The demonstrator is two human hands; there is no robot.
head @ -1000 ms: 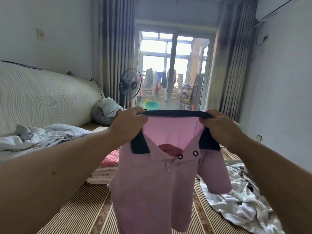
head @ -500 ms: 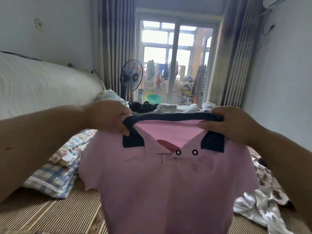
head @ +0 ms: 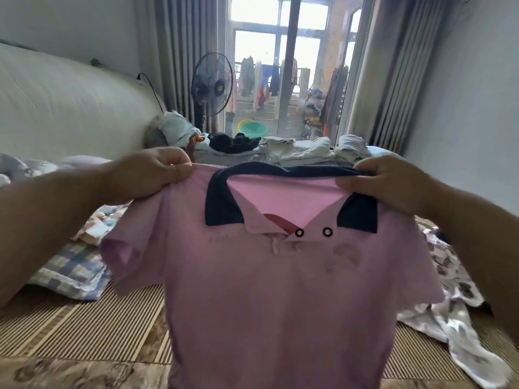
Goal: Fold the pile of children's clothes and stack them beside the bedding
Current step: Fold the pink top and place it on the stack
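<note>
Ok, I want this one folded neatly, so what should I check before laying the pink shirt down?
1. Left hand grips one shoulder of the pink shirt: ok.
2. Right hand grips the other shoulder by the navy collar: ok.
3. Shirt hangs spread, front toward the camera: ok.
4. Hem clear of the woven mat: cannot tell, it runs out of frame.
5. Bare mat to lay it on: ok, at lower left.
6. Room beside the plaid bedding: cannot tell, shirt and arm hide it.

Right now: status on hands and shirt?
Left hand and right hand each pinch a shoulder of the pink polo shirt. Shirt hangs spread, unfolded, over the mat. Nothing blocks it.
</note>
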